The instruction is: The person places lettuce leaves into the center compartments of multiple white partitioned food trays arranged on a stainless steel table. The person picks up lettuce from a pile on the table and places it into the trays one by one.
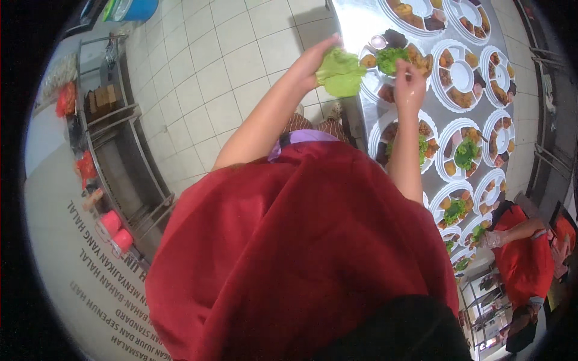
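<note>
My left hand (312, 62) is out past the table's left edge, closed on a bunch of green lettuce leaves (342, 73). My right hand (411, 87) is over a white compartment plate (368, 94), its fingers curled and pinched. Just beside those fingertips lies a piece of green lettuce (390, 59); whether they grip it or anything else is hidden. Fried chicken (420, 61) sits to the right on that plate, with a dark food (395, 39) and a small round cup (378, 42) at its far side.
Several similar filled plates (462, 76) cover the metal table (355, 21); some carry lettuce (466, 154). Along the right side, a person in red (522, 259) reaches toward the plates. A metal rack (129, 147) stands at the left, and a blue bin (141, 8) at the far left.
</note>
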Demonstrator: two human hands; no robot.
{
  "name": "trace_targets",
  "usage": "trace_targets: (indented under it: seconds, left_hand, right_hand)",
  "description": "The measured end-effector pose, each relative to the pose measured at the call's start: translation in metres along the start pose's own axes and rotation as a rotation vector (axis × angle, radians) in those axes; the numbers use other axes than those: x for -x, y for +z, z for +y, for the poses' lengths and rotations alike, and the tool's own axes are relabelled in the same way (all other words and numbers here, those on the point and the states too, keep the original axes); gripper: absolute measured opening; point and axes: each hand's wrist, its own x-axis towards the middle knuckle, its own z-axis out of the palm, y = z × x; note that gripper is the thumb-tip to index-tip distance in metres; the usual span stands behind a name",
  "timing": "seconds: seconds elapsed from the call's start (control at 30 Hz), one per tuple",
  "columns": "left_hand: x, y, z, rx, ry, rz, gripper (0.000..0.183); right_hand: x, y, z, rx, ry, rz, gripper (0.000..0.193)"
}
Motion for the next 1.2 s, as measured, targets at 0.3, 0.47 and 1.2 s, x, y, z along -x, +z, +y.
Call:
trace_targets:
  seconds: [0.3, 0.47, 1.2]
  left_hand:
    - [-0.003, 0.017, -0.035, -0.216, 0.09, -0.142, 0.043]
    - [0.003, 0.005, -0.044, -0.203, -0.259, -0.085, 0.055]
    - [-0.094, 0.048, -0.082, -1.61, 0.683, 0.165, 0.039]
  right_hand:
    - [0.046, 0.004, -0.006, -0.462, 0.121, -0.227, 0.018]
    - [0.056, -0.021, -0.011, 0.112, -0.48, -0.014, 0.017]
    - [-0.038, -0.024, 0.044, 0.534, -0.188, 0.092, 0.033]
